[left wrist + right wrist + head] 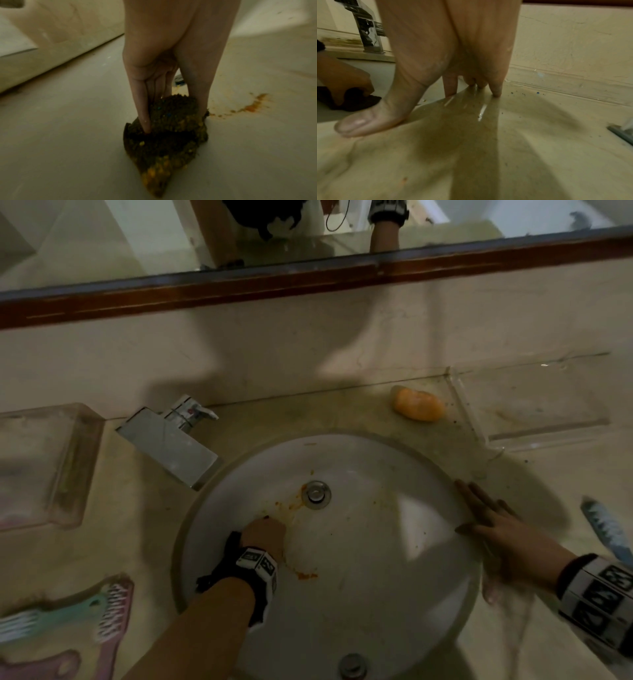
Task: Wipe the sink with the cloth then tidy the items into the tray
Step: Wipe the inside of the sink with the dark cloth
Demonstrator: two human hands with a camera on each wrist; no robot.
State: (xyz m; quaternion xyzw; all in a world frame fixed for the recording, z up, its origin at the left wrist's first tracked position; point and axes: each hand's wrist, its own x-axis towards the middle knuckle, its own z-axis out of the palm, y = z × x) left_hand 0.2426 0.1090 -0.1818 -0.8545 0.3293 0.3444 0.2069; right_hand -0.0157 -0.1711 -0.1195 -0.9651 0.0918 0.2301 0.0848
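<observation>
Head view: my left hand (265,534) bunches the cloth (168,128) onto the sink (342,453) stains while my right hand (493,525) lies flat on its rim to brace me.

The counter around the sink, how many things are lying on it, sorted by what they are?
Combs: 3, one teal and two pink, at the left
Soap: 1, orange
Clear trays: 2, one on each side
Toothbrush: 1, at the right edge
Total: 7

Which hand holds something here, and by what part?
The left hand grips the dark cloth by its bunched top, pressing it into the sink. The right hand holds nothing, flat on the rim.
</observation>
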